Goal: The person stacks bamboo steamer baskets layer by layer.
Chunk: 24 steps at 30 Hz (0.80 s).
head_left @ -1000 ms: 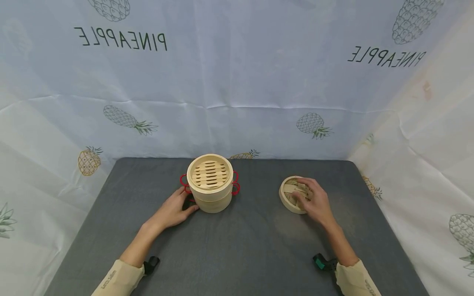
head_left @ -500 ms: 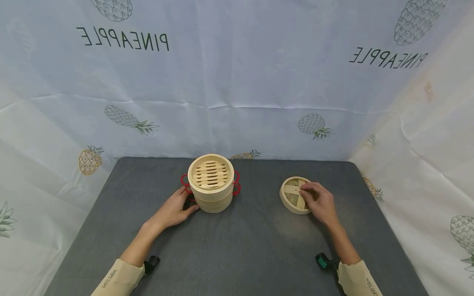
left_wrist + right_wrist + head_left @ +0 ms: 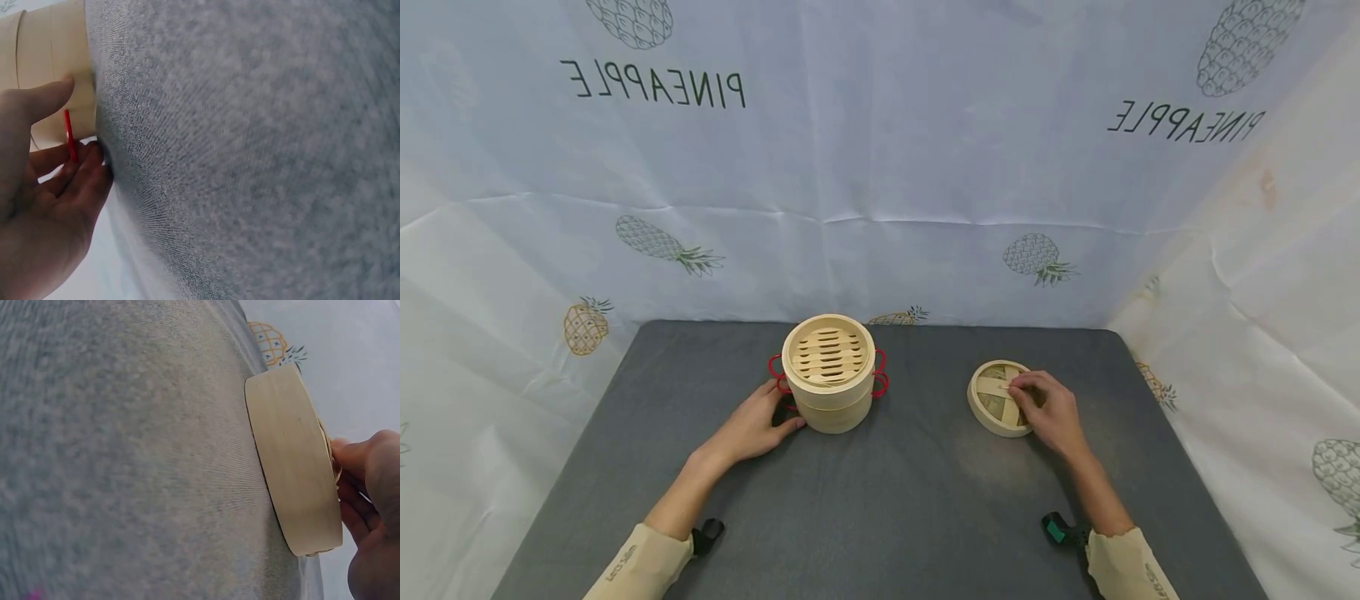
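Note:
Left of centre in the head view stands a stack of round bamboo steamer baskets [image 3: 833, 407] with red side handles [image 3: 880, 385] and a slatted top. My left hand [image 3: 752, 425] holds the lower basket at its left side. In the left wrist view its thumb [image 3: 53, 100] lies along the bamboo wall, and the other fingers curl round by a red handle [image 3: 69, 134]. To the right, a woven bamboo steamer lid [image 3: 990, 387] lies on the table. My right hand [image 3: 1054, 414] pinches the small loop at the lid's centre. The right wrist view shows the lid's rim [image 3: 290, 456] against the cloth.
A dark grey cloth-covered table [image 3: 887, 508] carries both things, with its far edge just behind them. Beyond hangs a pale curtain [image 3: 880, 150] printed with pineapples. Black straps [image 3: 706, 536] sit at the wrists.
My right hand, earlier spread over the lid, has drawn back to the right and now pinches its central loop. The left hand and the steamer baskets have stayed in place.

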Tool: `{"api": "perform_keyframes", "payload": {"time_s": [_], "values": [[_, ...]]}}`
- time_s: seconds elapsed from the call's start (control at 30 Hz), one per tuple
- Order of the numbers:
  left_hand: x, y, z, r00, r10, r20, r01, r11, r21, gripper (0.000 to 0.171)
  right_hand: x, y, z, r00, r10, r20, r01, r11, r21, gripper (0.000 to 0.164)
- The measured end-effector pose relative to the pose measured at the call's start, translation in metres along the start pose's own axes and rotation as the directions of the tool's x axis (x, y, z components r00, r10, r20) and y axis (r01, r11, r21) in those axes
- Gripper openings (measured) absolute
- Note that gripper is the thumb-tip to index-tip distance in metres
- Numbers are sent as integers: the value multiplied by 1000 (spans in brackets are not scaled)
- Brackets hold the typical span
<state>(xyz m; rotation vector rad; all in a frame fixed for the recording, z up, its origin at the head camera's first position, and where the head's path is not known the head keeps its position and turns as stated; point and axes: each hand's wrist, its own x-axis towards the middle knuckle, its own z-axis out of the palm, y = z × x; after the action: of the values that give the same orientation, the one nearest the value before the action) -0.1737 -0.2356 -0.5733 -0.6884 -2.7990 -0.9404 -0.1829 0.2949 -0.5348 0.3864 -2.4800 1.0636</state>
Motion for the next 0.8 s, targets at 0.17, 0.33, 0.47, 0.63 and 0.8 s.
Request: {"api": "perform_keyframes", "payload": {"time_s": [0.17, 0.33, 0.47, 0.63, 0.8], "values": [[0, 17, -12, 1000, 7, 7, -6, 997, -76, 61, 1, -2, -4, 999, -29, 16, 29, 999, -15, 6], [2, 45, -32, 995, -55, 86, 67, 989, -136, 58, 4, -6, -9, 998, -55, 28, 56, 998, -25, 7], [5, 51, -36, 989, -85, 122, 102, 985, -137, 57, 9, -10, -13, 997, -75, 30, 75, 997, -21, 8], [6, 50, -37, 988, -100, 119, 118, 980, -160, 58, 17, -17, -16, 995, -98, 29, 98, 995, -14, 8], [4, 51, -39, 986, -113, 123, 133, 976, -172, 63, 27, -26, -18, 992, -119, 44, 119, 993, -16, 8]]}}
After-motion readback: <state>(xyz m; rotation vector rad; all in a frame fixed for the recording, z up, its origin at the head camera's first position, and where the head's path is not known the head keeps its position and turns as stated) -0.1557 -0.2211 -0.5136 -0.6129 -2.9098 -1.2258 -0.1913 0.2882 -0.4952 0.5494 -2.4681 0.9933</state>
